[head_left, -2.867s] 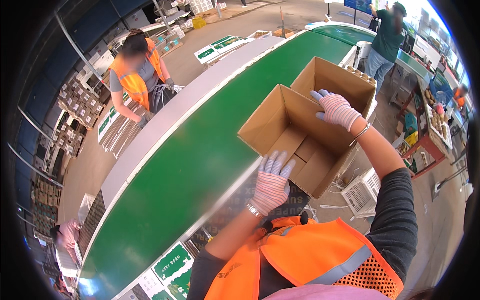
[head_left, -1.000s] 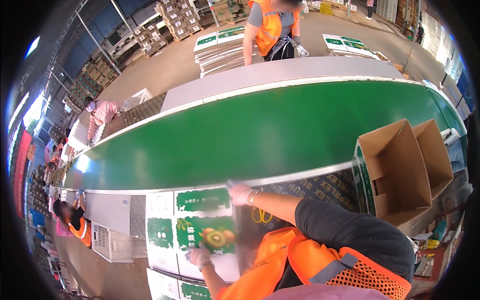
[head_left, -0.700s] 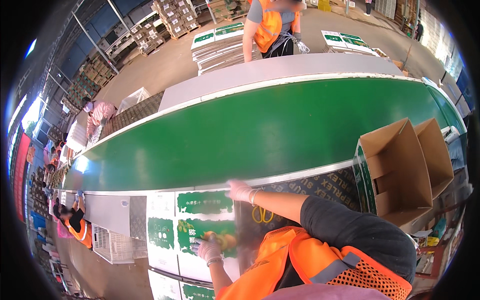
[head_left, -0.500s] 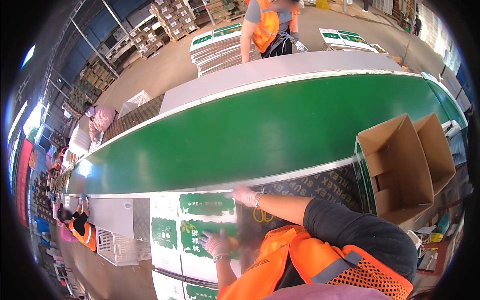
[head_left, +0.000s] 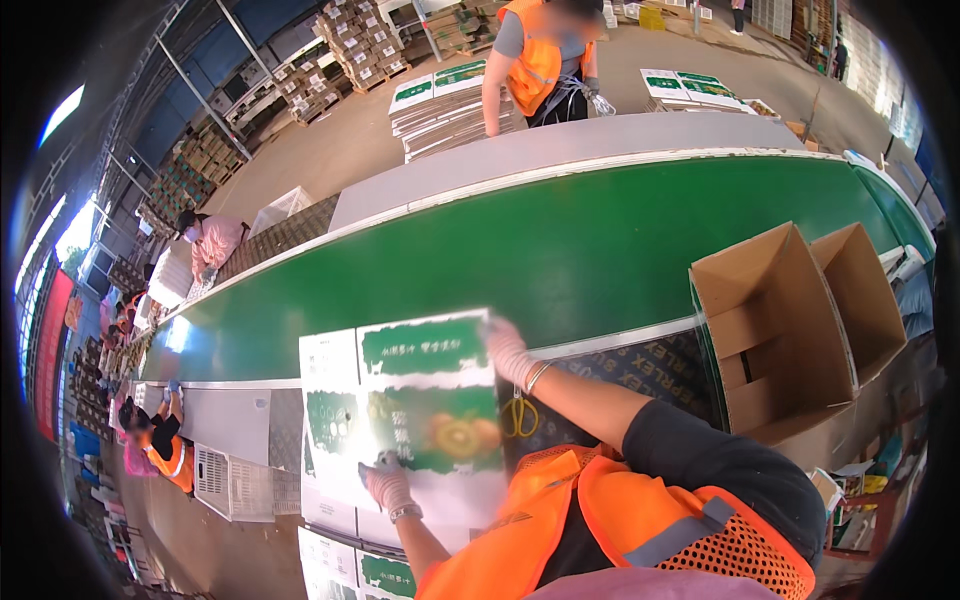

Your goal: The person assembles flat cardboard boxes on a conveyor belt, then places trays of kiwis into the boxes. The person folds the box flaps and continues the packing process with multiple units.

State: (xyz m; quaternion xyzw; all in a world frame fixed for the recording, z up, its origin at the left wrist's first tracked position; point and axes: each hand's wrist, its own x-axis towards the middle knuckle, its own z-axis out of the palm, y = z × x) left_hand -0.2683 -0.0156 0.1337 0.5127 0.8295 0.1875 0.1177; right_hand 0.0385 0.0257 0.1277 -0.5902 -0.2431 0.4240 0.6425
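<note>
A flattened white-and-green printed carton (head_left: 400, 400), with fruit pictured on it, lies over more flat cartons (head_left: 335, 565), its far edge raised over the conveyor's near rail. My right hand (head_left: 510, 352), in a striped glove, grips its upper right edge, with the fingertips partly behind it. My left hand (head_left: 388, 487), similarly gloved, rests on the lower printed face with fingers apart. Yellow scissors (head_left: 520, 412) lie on the dark printed board beside the carton. To the right stand two open cardboard boxes (head_left: 770, 330).
A green conveyor belt (head_left: 620, 240) runs across the front, backed by a grey ledge (head_left: 560, 140). A worker in an orange vest (head_left: 530, 65) stands beyond it; others (head_left: 210, 240) work at left. White crates (head_left: 230, 485) sit low left. Stacked flat cartons (head_left: 440, 115) stand behind.
Both hands have left the open boxes for the flattened carton, and the view has swung left. Most recently, my right hand has moved upward with the carton's far edge, which is now raised.
</note>
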